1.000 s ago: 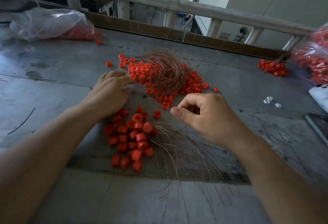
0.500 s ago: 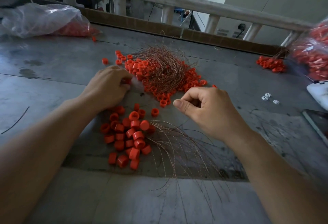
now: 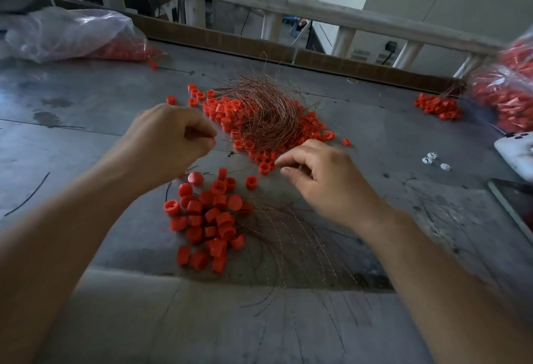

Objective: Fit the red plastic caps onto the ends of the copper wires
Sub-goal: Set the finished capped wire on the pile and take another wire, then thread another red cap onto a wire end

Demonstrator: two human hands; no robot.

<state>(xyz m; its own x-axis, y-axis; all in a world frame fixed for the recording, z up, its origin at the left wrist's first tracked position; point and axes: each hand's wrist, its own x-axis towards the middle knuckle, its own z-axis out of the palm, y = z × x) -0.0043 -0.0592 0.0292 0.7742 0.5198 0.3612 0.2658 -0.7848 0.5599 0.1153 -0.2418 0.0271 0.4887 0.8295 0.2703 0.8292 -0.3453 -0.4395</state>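
Has lifted the left hand (image 3: 170, 138) off the table (image 3: 86, 98) since half a second ago, when it lay palm-down at the pile's edge. Now curls its fingers in, pinching a red cap (image 3: 213, 140) of which only a sliver shows. Keeps the right hand (image 3: 323, 181) where it was, at the near edge of the tangle of capped wires (image 3: 259, 115), thumb and forefinger drawn close together. Cannot tell whether on a wire. Leaves the loose caps (image 3: 207, 219) heaped between the forearms, touching the fan of bare wires (image 3: 291, 236) on their right. Farther off: a bag (image 3: 78, 34) of caps far left, a phone (image 3: 516, 150) at the right edge.
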